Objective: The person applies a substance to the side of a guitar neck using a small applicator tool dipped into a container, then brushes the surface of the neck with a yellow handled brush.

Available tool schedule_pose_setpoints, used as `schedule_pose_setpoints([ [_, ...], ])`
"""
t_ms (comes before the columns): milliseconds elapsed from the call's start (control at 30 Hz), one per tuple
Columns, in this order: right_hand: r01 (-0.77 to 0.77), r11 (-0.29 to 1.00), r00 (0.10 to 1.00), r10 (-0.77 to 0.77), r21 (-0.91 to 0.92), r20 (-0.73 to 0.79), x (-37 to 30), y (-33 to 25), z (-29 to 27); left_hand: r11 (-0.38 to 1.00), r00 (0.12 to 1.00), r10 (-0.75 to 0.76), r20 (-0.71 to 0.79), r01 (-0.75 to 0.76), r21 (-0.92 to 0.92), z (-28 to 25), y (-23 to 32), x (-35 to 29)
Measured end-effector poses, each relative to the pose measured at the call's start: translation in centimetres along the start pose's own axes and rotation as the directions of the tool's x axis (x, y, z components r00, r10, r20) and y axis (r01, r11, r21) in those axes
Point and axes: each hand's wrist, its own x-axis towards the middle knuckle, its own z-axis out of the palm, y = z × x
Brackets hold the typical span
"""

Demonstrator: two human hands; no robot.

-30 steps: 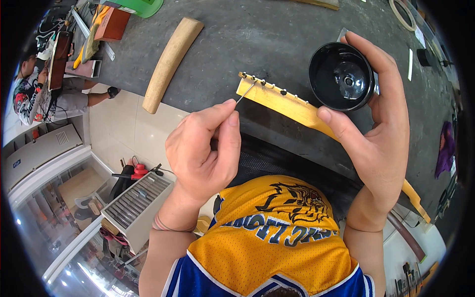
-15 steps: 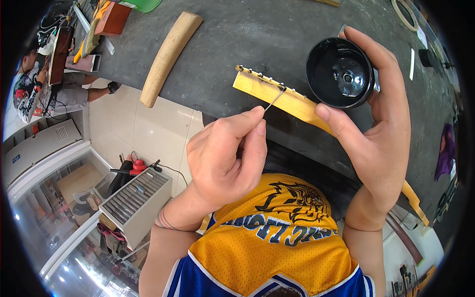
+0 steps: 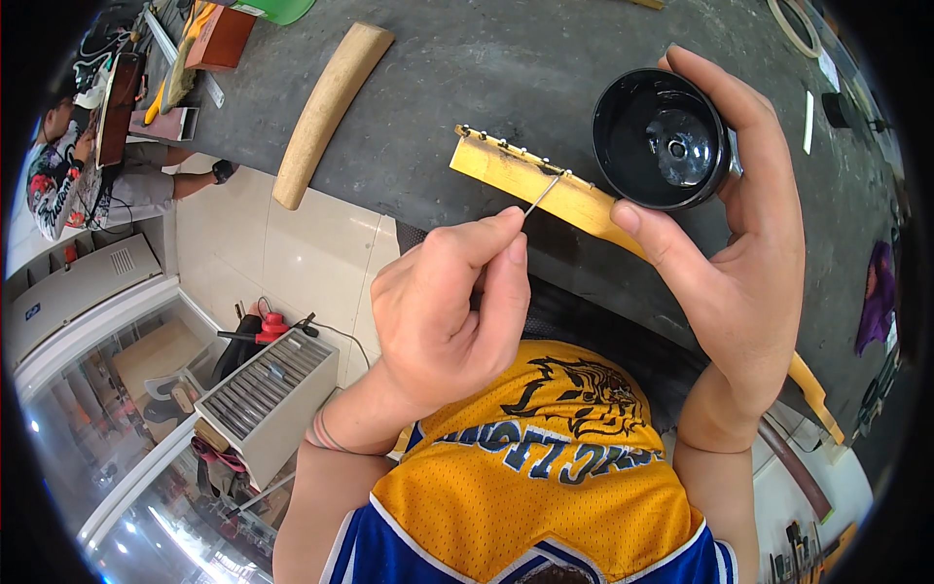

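Observation:
My left hand (image 3: pixel 452 297) pinches a thin metal rod (image 3: pixel 541 197) between thumb and forefinger. The rod's tip meets a long yellow wooden piece (image 3: pixel 530 185), at a row of small studs along its far edge; it looks like the head of a guitar neck. Curled round a round black cup (image 3: pixel 623 165) is my right hand (image 3: pixel 744 243), with its thumb beside the wood. Something glossy lies in the cup's bottom, around a small central dot. I cannot tell whether the right thumb also presses on the wood.
A curved light-wood piece (image 3: pixel 336 112) lies on the dark bench (image 3: pixel 467 58) to the left. A reddish-brown block (image 3: pixel 222 37) sits at the far left, and a purple cloth (image 3: pixel 876 297) at the right. A person (image 3: pixel 58 165) sits on the left, near a slatted-top box (image 3: pixel 268 394).
The rod's tip has shifted slightly right along the studs. The wood and the cup in my right hand have moved a little left and away from me.

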Motion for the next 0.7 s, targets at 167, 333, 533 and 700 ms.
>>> schedule_pose_setpoints([
  [167,0.023,1.0,1.0,-0.023,0.012,-0.005,0.0,0.2,0.0,0.999,0.998,0.048,-0.05,-0.049,-0.02,0.1,-0.5,-0.3],
  [333,0.024,1.0,1.0,-0.023,0.015,-0.009,0.0,0.2,0.0,0.998,0.996,-0.034,-0.083,0.03,-0.058,0.0,-1.0,-0.7],
  [533,0.03,1.0,1.0,-0.03,-0.008,-0.004,0.0,0.1,0.0,0.993,0.994,-0.102,-0.037,0.1,-0.055,0.0,-0.1,-0.9],
  [700,0.019,1.0,1.0,-0.019,0.0,-0.005,0.0,0.1,0.1,0.999,0.999,-0.042,-0.008,0.042,-0.014,0.3,0.5,-0.3],
])
